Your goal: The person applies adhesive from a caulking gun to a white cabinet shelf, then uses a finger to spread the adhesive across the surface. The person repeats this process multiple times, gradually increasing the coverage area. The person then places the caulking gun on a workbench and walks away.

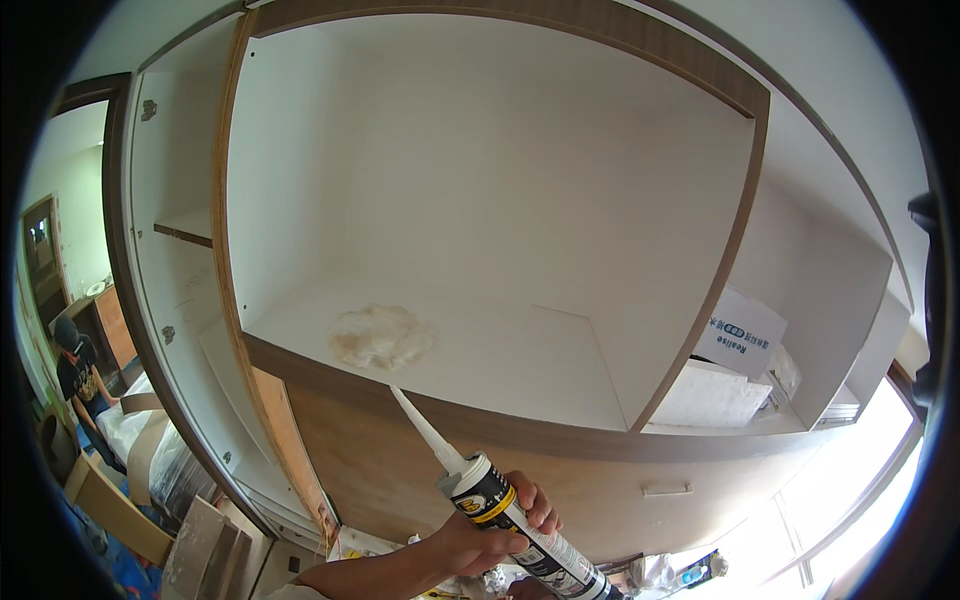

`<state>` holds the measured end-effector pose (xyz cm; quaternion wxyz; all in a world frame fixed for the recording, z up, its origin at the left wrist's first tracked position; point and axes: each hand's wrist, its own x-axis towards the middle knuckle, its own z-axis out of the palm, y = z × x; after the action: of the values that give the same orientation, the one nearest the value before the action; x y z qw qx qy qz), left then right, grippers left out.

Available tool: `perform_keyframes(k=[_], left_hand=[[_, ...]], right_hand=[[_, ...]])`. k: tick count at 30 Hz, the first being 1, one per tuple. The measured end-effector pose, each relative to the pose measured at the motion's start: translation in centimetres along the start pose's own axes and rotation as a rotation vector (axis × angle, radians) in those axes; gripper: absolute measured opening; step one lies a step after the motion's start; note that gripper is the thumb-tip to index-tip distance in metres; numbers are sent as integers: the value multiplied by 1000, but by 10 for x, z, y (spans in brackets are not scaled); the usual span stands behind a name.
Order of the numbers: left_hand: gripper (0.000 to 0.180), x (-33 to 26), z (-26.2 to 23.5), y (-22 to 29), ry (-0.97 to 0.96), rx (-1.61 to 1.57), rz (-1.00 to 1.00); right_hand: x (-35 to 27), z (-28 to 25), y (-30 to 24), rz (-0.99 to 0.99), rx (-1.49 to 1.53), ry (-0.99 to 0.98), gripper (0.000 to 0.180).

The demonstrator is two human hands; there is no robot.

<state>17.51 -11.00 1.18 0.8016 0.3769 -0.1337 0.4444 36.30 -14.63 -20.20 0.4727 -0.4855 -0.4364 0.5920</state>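
A sealant cartridge (505,520) with a black, white and yellow label slants up from the lower middle. My left hand (500,530) is closed round its body, thumb on the near side and fingers over the far side. Its long white nozzle (428,432) points up and left, the tip by the front edge of the cabinet's white bottom panel (480,355). Just beyond the tip lies a cloudy cream-brown patch (382,338) on that panel. A small dark shape by the cartridge at the lower edge may be my right hand (530,589); its fingers cannot be made out.
The open white cabinet has a brown wooden frame (232,200). A white printed box (740,332) sits in the right compartment. Below is a wooden front with a handle (667,490). At far left, beyond a doorway, a person (80,380) stands near plastic-wrapped goods (150,450).
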Motion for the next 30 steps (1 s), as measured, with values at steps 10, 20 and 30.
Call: perform_keyframes(k=[10,20,30], left_hand=[[42,7,-14,-14,281,154,13],[31,-13,-64,-17,530,801,196],[29,-33,-54,-28,535,973,173]], right_hand=[[-19,-27,46,53,-13,66,17],[-60,8,-136,-251,-437,-167,37],[-6,111,-235,-910,-74,-177,34]])
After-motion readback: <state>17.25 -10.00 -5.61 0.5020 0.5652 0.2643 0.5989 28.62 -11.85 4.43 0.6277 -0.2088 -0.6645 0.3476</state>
